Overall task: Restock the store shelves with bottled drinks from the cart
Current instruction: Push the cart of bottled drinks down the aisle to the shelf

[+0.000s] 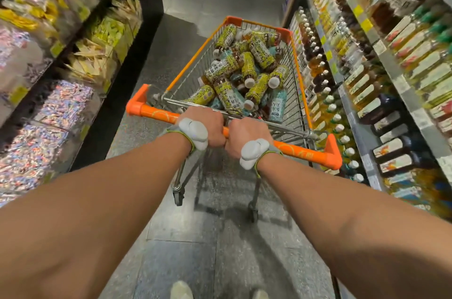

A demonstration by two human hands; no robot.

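Gripping the orange handle [305,151] with both fists: left hand [211,127] and right hand [248,138] side by side near the bar's middle, knuckles almost touching, fingers curled tight over the top and down the far side. Strapped at the wrists, pale grey wrist devices [193,133] on green-edged bands. Just beyond the knuckles, inside the wire cart [193,61], a loose heap of bottled drinks [247,73] lying every which way: mostly yellow-green labels, a few pale blue ones, white caps, brown liquid. Nearest bottles of the heap right behind the handle, just past the fingers. Orange corner caps on the basket rim. Close along the cart's right side, store shelves [381,61] lined with upright bottles in rows: amber and dark drinks, white and green caps, yellow price tags along the edges. On the left, across the aisle, dark shelving [137,36] stacked with yellow and multicoloured packets, too blurred to read. Underfoot, grey speckled floor [220,249], with the toes of two light shoes [181,290] at the bottom edge.
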